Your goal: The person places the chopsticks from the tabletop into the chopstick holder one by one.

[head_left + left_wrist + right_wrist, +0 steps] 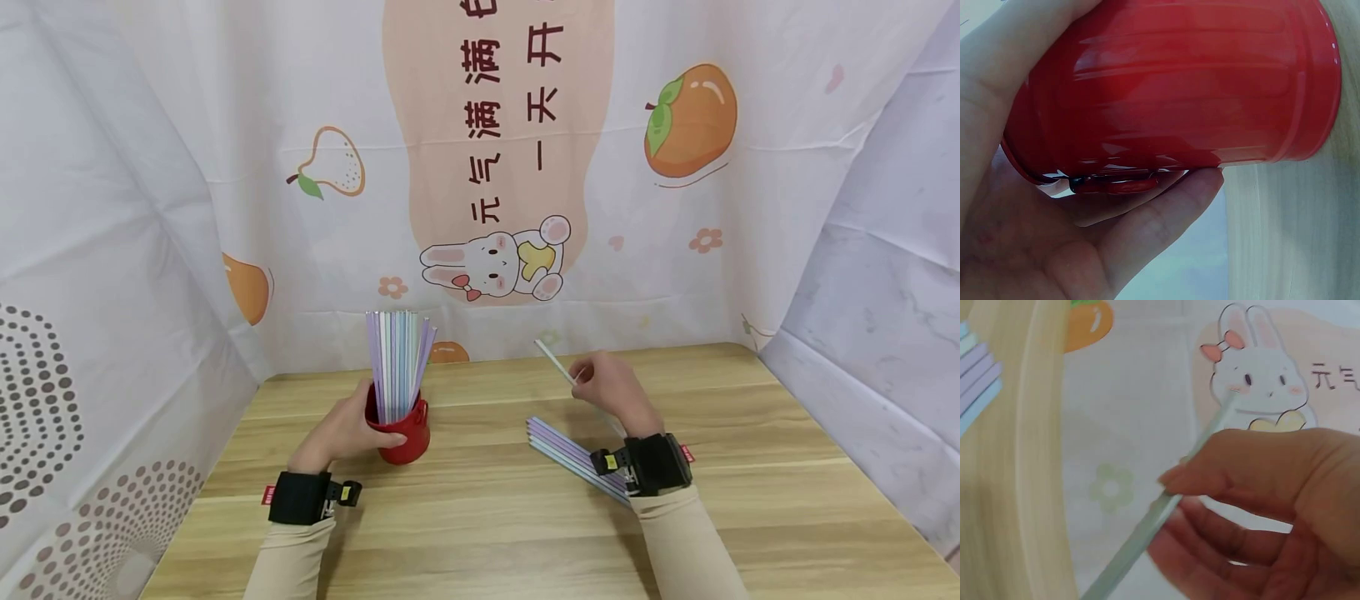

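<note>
A small red metal bucket point(408, 440) stands at the left of the table, filled with upright pastel pencils point(393, 367) in purple, white and blue. My left hand point(347, 429) grips the bucket from its left side, thumb across the front; in the left wrist view the fingers point(1166, 219) reach round the red wall point(1197, 81) beside its small handle. Raised over the right part of the table, my right hand point(611, 385) pinches a pale green pencil point(1141, 528) between thumb and fingertips. The pencil slants, its upper end pointing to the far left.
A row of several pastel pencils point(570, 454) lies on the wooden table point(480, 525) below my right hand, partly covered by the wrist strap. Behind the table's far edge hangs a white printed cloth point(337, 250) with fruit and a rabbit. More cloth hangs on both sides.
</note>
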{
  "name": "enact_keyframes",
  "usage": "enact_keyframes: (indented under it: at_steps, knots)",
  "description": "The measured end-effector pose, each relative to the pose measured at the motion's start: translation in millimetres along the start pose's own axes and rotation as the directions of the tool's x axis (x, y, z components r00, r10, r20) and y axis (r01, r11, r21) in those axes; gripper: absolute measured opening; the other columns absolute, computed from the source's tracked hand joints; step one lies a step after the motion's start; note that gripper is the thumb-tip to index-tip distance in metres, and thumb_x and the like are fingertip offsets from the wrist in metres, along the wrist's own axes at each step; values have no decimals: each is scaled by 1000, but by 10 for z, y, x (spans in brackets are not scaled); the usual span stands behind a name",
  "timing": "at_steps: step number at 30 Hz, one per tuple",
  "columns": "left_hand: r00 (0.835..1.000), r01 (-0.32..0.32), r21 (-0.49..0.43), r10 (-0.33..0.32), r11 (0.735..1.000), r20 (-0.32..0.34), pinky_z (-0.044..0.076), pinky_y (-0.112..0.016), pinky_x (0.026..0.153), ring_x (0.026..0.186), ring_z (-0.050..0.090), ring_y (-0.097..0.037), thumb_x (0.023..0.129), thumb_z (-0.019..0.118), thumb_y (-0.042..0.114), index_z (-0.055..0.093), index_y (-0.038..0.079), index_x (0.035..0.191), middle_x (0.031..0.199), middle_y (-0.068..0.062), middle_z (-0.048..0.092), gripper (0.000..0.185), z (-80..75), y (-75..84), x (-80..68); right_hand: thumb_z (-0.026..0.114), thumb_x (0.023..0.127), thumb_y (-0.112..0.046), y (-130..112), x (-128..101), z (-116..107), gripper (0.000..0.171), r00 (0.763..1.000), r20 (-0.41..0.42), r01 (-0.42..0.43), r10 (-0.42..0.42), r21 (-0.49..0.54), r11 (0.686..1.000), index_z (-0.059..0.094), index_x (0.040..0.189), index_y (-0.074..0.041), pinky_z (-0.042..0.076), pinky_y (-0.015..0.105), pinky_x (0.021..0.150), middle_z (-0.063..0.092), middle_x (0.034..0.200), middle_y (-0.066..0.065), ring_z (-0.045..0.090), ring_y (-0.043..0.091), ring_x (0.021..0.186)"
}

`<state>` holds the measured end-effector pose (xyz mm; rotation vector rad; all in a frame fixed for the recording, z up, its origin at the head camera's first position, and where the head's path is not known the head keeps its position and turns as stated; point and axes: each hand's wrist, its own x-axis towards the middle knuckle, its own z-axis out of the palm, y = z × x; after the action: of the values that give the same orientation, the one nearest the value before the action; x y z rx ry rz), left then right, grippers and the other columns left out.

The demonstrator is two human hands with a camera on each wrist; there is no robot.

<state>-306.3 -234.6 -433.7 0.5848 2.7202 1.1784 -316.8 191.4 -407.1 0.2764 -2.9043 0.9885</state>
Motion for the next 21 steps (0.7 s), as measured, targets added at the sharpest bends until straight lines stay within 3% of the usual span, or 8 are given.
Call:
enact_keyframes:
  at_steps: [11,18,21]
  knots:
    - [1000,-4,3,4,1000,5,54,-59,105,130,57,-39,81,88,29,24,10,156,150,-20,53,100,8,-27,5,74,87,-3,-284,-45,-26,15,971,-233,97,-53,183,978,76,102,1,55,21,68,76,91,16,71,22,80]
    - [1000,5,-4,-5,1000,5,54,-58,105,130,57,-39,81,88,29,24,9,155,150,-20,53,100,8,-31,12,77,87,-4,-542,-71,5,19,939,-323,216,-122,274,937,77,105,1,57,16,71,77,94,17,73,24,83]
    - [1000,3,-10,-3,1000,5,54,-58,105,130,57,-39,81,89,29,24,9,156,150,-20,53,101,-2,-25,13,78,87,-3,-625,-55,54,18,927,-342,260,-152,299,918,77,104,1,60,21,73,77,93,18,73,24,83]
